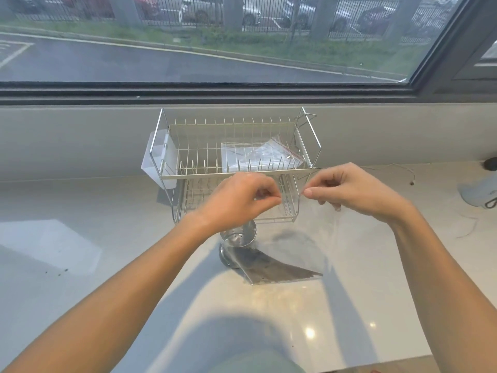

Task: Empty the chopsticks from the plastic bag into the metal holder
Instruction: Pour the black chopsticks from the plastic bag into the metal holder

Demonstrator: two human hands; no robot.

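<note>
The left hand [242, 196] and right hand [347, 189] each pinch the top edge of the clear plastic bag [301, 238], holding it above the white tabletop [80, 265]. The bag hangs lengthwise downward, and its dark chopsticks [271, 267] lie blurred at the bottom, slanting toward the lower right. The metal holder [238, 239] stands upright just below the left hand, touching the bag.

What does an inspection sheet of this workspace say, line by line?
Surface: pale glossy counter, a few dark specks.
Job's things: clear plastic bag held up, dark chopsticks at its bottom; perforated metal holder beneath.
Clutter: wire dish rack holding a zip bag; white mug.
Hands: left hand and right hand pinch the bag's top.
Cables: thin cord.
Surroundings: window, road outside.
</note>
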